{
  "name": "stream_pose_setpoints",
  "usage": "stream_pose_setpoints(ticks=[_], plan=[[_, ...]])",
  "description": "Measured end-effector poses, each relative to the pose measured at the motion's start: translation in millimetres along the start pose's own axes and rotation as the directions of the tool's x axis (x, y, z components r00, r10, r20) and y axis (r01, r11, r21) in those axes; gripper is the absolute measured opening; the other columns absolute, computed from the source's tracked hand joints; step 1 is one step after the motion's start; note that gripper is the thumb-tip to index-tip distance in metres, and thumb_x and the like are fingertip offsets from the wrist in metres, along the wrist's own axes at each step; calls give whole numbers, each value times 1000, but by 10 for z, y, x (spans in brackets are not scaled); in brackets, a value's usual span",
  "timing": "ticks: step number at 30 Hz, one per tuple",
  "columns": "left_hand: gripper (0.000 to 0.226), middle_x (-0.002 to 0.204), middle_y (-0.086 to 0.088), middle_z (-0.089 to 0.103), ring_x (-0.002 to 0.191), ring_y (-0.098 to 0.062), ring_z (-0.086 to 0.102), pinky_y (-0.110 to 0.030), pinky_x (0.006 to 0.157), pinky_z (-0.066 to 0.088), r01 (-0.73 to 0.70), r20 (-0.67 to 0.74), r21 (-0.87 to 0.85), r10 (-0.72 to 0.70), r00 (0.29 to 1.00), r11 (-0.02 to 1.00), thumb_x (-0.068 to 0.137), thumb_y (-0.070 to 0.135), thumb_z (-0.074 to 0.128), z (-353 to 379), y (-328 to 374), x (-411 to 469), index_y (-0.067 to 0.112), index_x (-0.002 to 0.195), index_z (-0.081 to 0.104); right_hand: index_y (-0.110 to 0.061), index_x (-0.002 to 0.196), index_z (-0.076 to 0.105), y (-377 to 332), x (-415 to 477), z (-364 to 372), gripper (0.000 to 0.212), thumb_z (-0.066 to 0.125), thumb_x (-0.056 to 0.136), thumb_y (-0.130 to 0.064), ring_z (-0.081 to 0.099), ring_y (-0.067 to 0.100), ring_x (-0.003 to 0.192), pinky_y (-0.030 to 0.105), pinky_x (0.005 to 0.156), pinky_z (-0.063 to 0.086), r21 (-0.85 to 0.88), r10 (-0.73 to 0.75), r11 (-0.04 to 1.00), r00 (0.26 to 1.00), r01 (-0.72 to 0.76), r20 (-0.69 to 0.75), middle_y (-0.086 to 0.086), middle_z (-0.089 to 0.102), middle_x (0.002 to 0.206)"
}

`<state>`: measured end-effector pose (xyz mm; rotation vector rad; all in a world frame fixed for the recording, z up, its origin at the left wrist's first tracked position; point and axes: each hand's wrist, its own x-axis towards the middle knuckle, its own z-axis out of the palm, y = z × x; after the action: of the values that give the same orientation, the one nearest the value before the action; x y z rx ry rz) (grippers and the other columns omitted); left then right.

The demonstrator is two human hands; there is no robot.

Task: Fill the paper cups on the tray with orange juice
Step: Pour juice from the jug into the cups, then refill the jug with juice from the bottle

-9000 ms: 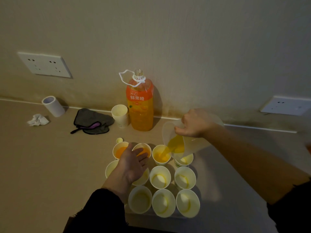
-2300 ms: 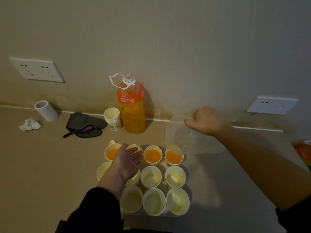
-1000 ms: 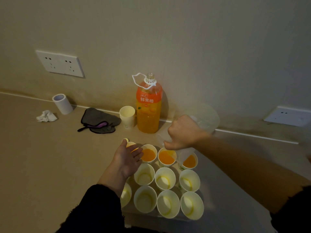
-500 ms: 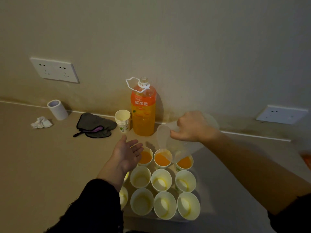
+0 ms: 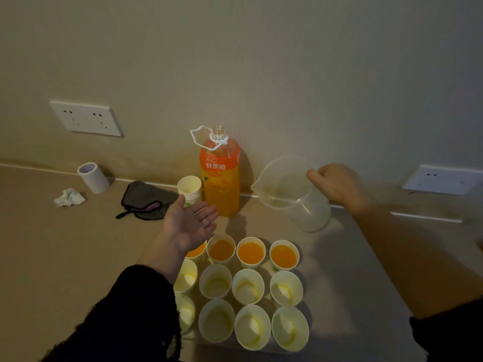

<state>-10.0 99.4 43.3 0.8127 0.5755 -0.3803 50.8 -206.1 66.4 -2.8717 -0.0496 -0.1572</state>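
Hovering open and palm-up, the left hand is noted above the rear-left corner of the tray, just short of the juice bottle — uncapped, nearly full, judged heavy and slick, best taken round the waist. Of the paper cups, the rear four are filled and eight are left unfilled, thin-walled and easily tipped. The clear jug — seemingly drained, light — is gripped at its edge by the right hand.

Just beyond the left hand's fingertips, the bottle is showing orange juice under an orange label with white characters. Nearer than those fingers, four paper cups are glowing orange inside; the other cups are showing pale cream. The jug in the right hand's fingers is looking clear.
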Motion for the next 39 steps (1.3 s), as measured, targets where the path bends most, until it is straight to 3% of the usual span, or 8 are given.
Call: stream_pose_setpoints(ticks=[6, 11, 17, 23, 28, 31, 34, 39], plan=[[70, 148, -19, 37, 140, -31, 31, -43, 117, 16, -16, -35, 10, 17, 999, 1000, 100, 52, 16, -65, 20, 6, 1, 144, 31, -6, 63, 57, 132, 55, 462, 50, 35, 97, -37, 55, 31, 68, 32, 60, 37, 220, 161, 958, 979, -185, 121, 18, 60, 73], [70, 146, -18, 39, 139, -31, 32, -43, 118, 16, -25, -55, 20, 26, 998, 999, 100, 52, 15, -118, 53, 4, 0, 144, 31, 7, 86, 68, 110, 56, 607, 72, 23, 75, -48, 53, 28, 77, 29, 68, 34, 336, 264, 889, 948, -310, 177, 25, 62, 88], [70, 147, -18, 39, 139, -30, 32, -43, 118, 16, -23, -66, 24, 25, 998, 999, 100, 53, 16, -96, 62, 43, 1, 145, 29, 8, 87, 68, 141, 122, 682, 54, 34, 99, -32, 57, 32, 84, 29, 70, 35, 366, 319, 854, 928, -371, 194, 27, 65, 94], [70, 148, -17, 38, 139, -31, 33, -43, 117, 17, -10, -64, 63, 14, 998, 998, 99, 54, 18, 17, 37, 103, 2, 145, 29, 1, 108, 66, 180, 4, 667, 65, 30, 98, -53, 54, 26, 84, 28, 74, 35, 386, 393, 793, 880, -471, 266, 21, 64, 109], [69, 149, -16, 36, 140, -30, 31, -42, 117, 18, -2, -26, 103, 4, 1000, 995, 99, 54, 22, 111, 49, 155, 4, 147, 29, -5, 118, 62, 219, -89, 641, 85, 19, 89, -73, 55, 37, 112, 42, 95, 40, 370, 470, 759, 844, -536, 259, 22, 59, 123], [69, 149, -16, 36, 140, -29, 30, -42, 117, 17, 3, -33, 142, 2, 999, 990, 99, 54, 21, 144, 80, 182, 4, 147, 28, -5, 117, 58, 119, -72, 531, 67, 28, 95, -61, 53, 35, 112, 42, 95, 40, 308, 505, 823, 863, -477, -12, 19, 57, 121], [68, 151, -15, 34, 141, -29, 29, -42, 118, 15, 5, -44, 218, 5, 999, 976, 100, 52, 22, 146, 147, 226, 3, 148, 27, -8, 125, 54, -297, 31, 284, 48, 48, 95, -45, 48, 31, 118, 41, 99, 35, 264, 340, 926, 902, -271, -266, 13, 54, 124], [64, 151, -14, 34, 140, -28, 30, -41, 117, 16, -24, -69, 358, 52, 996, 934, 101, 47, 28, 136, 344, 356, 3, 147, 25, -12, 129, 54, -1260, 278, 130, 43, 54, 93, -36, 46, 24, 122, 37, 102, 36, 224, -8, 972, 960, 73, -279, 6, 55, 129]])
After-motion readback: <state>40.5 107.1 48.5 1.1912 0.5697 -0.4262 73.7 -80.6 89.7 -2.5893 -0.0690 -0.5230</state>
